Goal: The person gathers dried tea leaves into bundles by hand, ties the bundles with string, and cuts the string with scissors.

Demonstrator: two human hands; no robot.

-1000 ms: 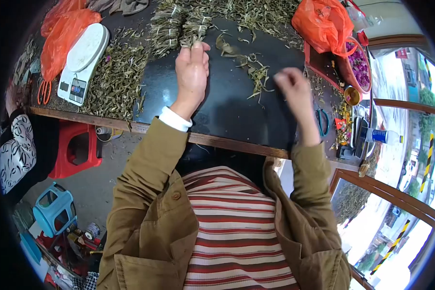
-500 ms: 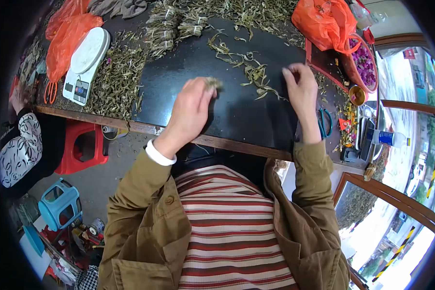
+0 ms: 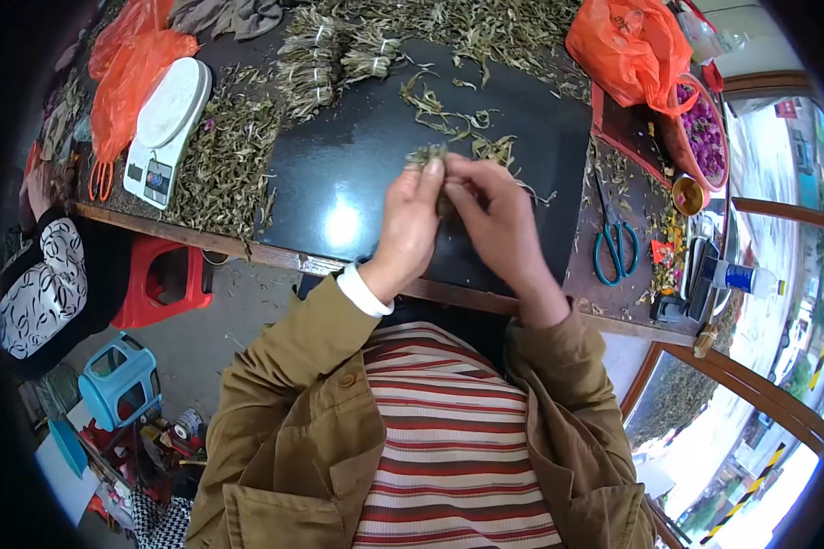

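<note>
A small bundle of dried leaves [image 3: 428,156] pokes up from between the fingers of my left hand [image 3: 408,218], which is closed around it above the dark board [image 3: 325,174]. My right hand [image 3: 502,212] has come up against it, fingers bent and pressed to the bundle's right side; its fingertips are partly hidden. Loose dried leaf strands [image 3: 444,114] lie on the board just beyond both hands. Tied bundles of dried leaves [image 3: 316,59] are stacked at the back left of the board.
A white scale [image 3: 169,119] stands left beside a heap of loose dried leaves [image 3: 224,160]. Teal-handled scissors [image 3: 616,252] lie to the right, near a small brass-coloured bowl [image 3: 689,195] and a basket of purple flowers [image 3: 702,137]. Another person's patterned sleeve [image 3: 55,284] shows at far left.
My left hand has moved right with the bundle. My right hand has moved left from the board's right side to meet it, uncovering the scissors.
</note>
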